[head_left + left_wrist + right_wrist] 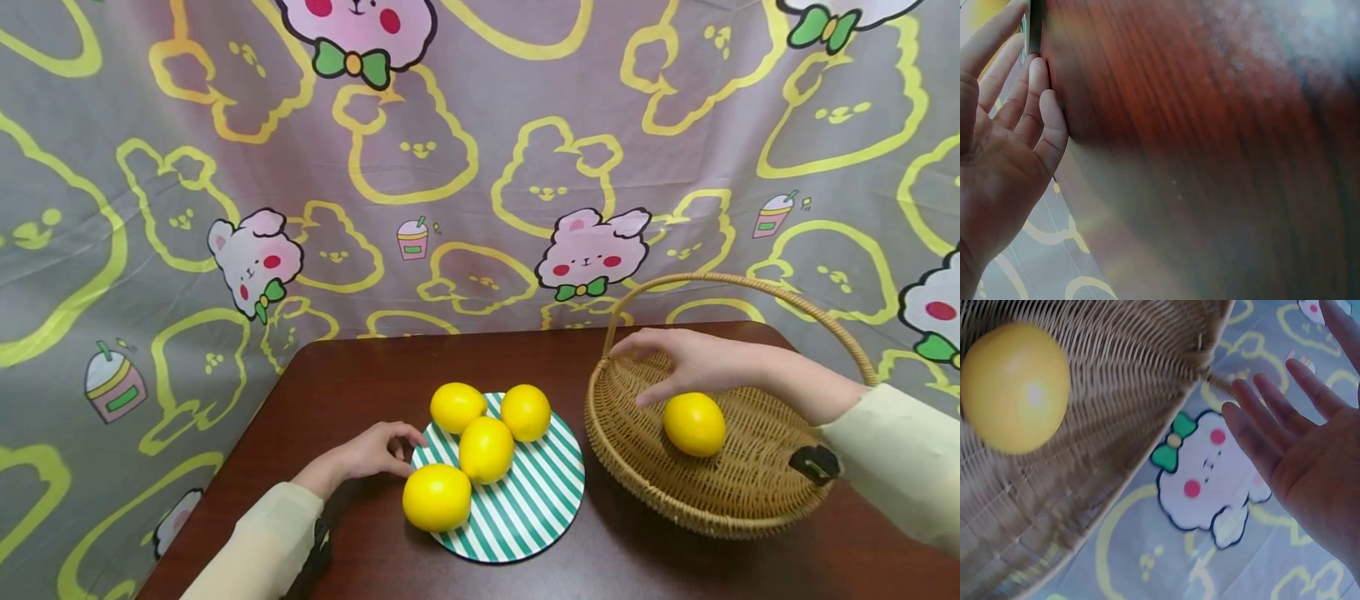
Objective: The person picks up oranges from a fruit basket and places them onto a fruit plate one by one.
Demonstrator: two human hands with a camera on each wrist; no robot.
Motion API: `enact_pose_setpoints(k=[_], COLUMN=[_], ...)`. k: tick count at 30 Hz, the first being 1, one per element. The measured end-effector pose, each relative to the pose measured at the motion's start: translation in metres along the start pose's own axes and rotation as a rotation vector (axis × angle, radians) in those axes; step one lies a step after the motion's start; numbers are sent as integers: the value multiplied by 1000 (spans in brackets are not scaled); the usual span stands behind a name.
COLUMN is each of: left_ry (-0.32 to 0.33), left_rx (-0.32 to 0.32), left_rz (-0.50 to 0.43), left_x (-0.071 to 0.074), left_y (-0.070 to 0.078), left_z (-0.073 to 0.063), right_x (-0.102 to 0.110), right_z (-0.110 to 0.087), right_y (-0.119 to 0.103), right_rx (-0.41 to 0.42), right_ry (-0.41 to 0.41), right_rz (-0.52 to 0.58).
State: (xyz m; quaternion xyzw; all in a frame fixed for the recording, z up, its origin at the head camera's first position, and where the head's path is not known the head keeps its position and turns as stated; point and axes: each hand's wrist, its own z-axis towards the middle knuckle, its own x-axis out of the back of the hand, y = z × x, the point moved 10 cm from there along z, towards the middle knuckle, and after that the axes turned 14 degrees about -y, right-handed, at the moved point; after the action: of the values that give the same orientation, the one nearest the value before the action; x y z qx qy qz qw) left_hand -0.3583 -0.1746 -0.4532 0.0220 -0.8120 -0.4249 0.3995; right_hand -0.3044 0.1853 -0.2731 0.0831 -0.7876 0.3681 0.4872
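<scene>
A round plate (525, 517) with green and white stripes bears several yellow lemons, among them a front one (437, 497) and a middle one (486, 450). My left hand (375, 451) is at the plate's left rim, its fingertips touching the edge; in the left wrist view the fingers of that hand (1007, 137) look loosely extended. My right hand (701, 362) hovers above the wicker basket (637, 471), holding nothing. Inside the basket lies one lemon (694, 425), below the right hand and apart from it. The right wrist view shows this hand (1316, 456) with spread fingers.
The basket's tall arched handle (817, 312) rises behind and over the right forearm. Everything stands on a dark reddish-brown table (367, 383). A patterned cloth (480, 167) with cartoon bears and rabbits hangs behind the table and at its left side.
</scene>
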Motion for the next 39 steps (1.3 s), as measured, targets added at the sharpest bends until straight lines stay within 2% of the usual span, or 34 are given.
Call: enact_pose_setpoints(k=[5,13,17,24,30,35,39], left_ry=[2,4,1,0,1,-9,-12], left_rx=[3,3,-4,-6,-10,-14,-16], left_rz=[0,-13,-12,-6,-5,-14,-11], left_x=[0,0,-1,0,0,-1,-1], left_y=[1,1,1,2,3,2,2], left_z=[-1,-2,-2,-3,-3,0,0], right_x=[6,9,8,-1,-11,-20,-28], right_z=[-9,-14,-14,-10,1,7,9], right_y=[19,53,71,95,103,106,112], right_rx=[-55,-149,-184,-226,-224,-195,-165], right_ry=[22,27,0,-93,-153,-196,-197], right_rz=[17,-45,-58,-38,-9,62,116])
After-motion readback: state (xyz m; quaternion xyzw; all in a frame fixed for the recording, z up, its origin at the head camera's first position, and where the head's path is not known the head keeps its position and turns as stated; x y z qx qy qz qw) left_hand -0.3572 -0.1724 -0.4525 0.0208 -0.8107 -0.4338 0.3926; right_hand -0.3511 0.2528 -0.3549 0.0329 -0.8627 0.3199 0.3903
